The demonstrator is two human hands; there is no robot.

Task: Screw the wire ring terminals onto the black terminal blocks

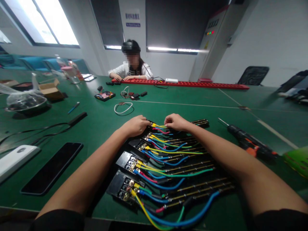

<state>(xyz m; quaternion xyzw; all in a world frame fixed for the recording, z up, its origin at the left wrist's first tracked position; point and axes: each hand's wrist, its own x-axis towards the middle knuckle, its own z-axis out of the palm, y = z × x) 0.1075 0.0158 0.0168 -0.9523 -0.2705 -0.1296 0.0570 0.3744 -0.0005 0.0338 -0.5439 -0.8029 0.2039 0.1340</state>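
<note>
Nearest to us lies a black terminal block point(122, 189), with a blue wire point(210, 205) curving out beside a yellow wire point(141, 208). Behind it, similar wired blocks stand in a row on the green table point(197, 96), going away to the farthest wired block point(150, 123), which is between the two hands.

The left hand point(137, 125) is bent at its terminal end; the right hand point(176, 122) has its fingers drawn narrow beside the thin yellow wires point(160, 125). This part is small and blurred, so we cannot tell whether either hand really grips something.

We judge that the wire ends at this block are being handled, which calls for a steady block and a light pull. Farther out to the right is an electric screwdriver point(250, 141); to the left, a phone point(54, 168). Across the table sits a person point(131, 69).
</note>
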